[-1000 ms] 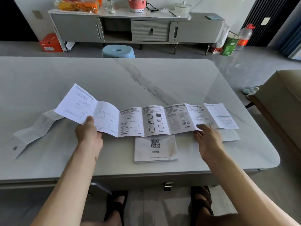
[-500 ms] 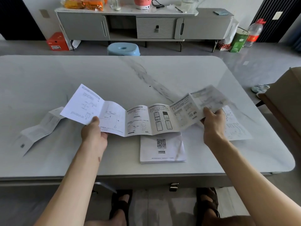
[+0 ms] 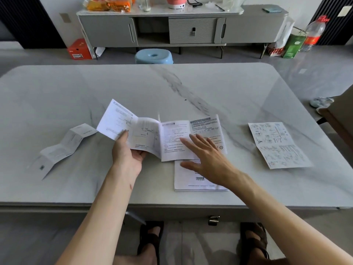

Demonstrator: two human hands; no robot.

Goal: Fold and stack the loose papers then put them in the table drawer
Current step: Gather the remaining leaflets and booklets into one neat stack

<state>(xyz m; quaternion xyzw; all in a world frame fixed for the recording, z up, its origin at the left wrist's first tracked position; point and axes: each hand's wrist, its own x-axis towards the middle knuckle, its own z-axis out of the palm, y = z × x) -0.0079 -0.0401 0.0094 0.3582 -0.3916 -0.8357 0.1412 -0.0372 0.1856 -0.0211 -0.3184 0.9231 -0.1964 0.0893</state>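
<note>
A long printed leaflet (image 3: 149,134) lies half folded in the middle of the grey marble table (image 3: 172,87). My left hand (image 3: 128,152) grips its left part from below, thumb on top. My right hand (image 3: 206,159) is flat with fingers spread, pressing on the folded right panels. Under that hand a folded white booklet (image 3: 191,180) with a barcode rests near the table's front edge. A narrow zigzag paper strip (image 3: 65,146) lies at the left. A diagram sheet (image 3: 277,144) lies flat at the right. A metal drawer latch (image 3: 213,219) shows under the front edge.
A blue stool (image 3: 153,56) stands beyond the table's far edge. Behind it is a grey sideboard (image 3: 181,29), with a red box (image 3: 79,49) at its left and a green bag (image 3: 293,44) and a bottle (image 3: 314,33) at its right. A brown chair (image 3: 340,115) is at the right.
My right hand has folded the leaflet's right panels over to the left and now presses them flat with open fingers. The diagram sheet at the right is now uncovered. My left hand keeps its hold.
</note>
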